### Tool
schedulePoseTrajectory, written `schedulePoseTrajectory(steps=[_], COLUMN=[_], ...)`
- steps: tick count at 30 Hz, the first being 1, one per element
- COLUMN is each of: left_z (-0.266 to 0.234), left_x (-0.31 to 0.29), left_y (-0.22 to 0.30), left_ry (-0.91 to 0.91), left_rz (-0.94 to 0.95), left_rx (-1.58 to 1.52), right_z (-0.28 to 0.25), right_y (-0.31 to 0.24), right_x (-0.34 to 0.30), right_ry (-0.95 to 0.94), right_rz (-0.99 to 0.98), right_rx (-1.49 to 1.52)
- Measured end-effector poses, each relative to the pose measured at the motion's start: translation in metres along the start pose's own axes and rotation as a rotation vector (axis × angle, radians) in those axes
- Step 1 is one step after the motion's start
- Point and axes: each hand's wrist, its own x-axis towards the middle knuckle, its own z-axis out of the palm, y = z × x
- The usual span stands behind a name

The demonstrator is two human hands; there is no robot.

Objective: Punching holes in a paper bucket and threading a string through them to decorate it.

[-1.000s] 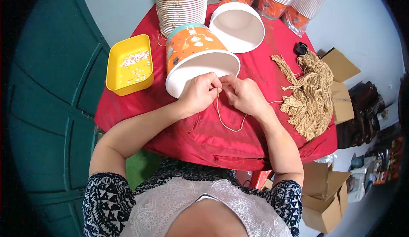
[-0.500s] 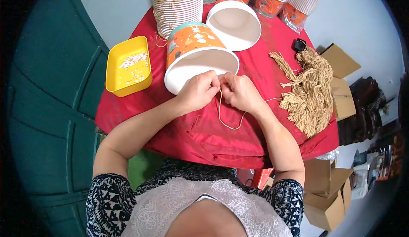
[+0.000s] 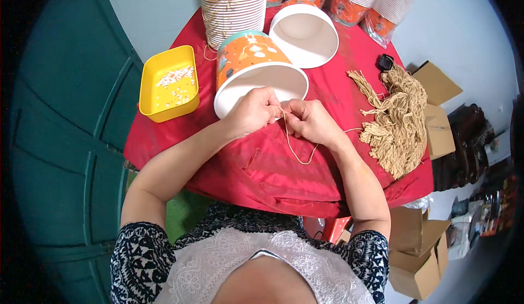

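A dark green panelled door (image 3: 60, 140) fills the left side of the view. Before the person stands a table under a wrinkled red cloth (image 3: 262, 186). Cardboard boxes (image 3: 417, 271) with raised flaps stand beyond its right edge. At the table's far side rises a tall stack of white-rimmed tubs (image 3: 233, 9), with tan cord hanging over its rims; more stacked tubs (image 3: 349, 9), orange and white, stand to its right, some wrapped in clear plastic.

Nearer, an orange printed tub (image 3: 248, 55) lies on its side, its white mouth turned toward the person. A second tub (image 3: 305, 33) lies just behind and to the right, its white inside showing. On the right of the cloth spreads a loose bundle of tan cords (image 3: 398, 124); on the left sits a yellow tray (image 3: 169, 111).

The left hand (image 3: 252, 111) and the right hand (image 3: 311, 120) nearly meet in front of the orange tub's lower rim. Each has thumb and forefinger pressed together, pinching a thin tan strand (image 3: 295, 154) between them. The strand droops in a loop over the cloth, passes under the right wrist and reappears toward the bundle. Whether it touches the rim cannot be told.

A small black object (image 3: 385, 62) lies by the bundle's far end. Tiny white pieces (image 3: 177, 77) are scattered in the tray.
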Motion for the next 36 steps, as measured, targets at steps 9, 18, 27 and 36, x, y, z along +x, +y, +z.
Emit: schedulePoseTrajectory(steps=[9,18,27,36], left_z=[-0.001,-0.003,-0.002,0.0], left_x=[0.001,0.002,0.0,-0.002], left_y=[-0.005,-0.018,-0.018,-0.01], left_ry=[0.029,0.052,0.028,0.039], left_rz=[0.04,0.134,0.141,0.137], left_rx=[0.084,0.139,0.091,0.117], right_z=[0.003,0.009,0.007,0.01], right_y=[-0.002,-0.023,-0.017,-0.008], right_x=[0.0,-0.004,-0.007,-0.005], right_ry=[0.074,0.047,0.207,0.205], right_rz=[-0.007,0.235,-0.002,-0.067], right_rx=[-0.098,0.375,-0.438,-0.453])
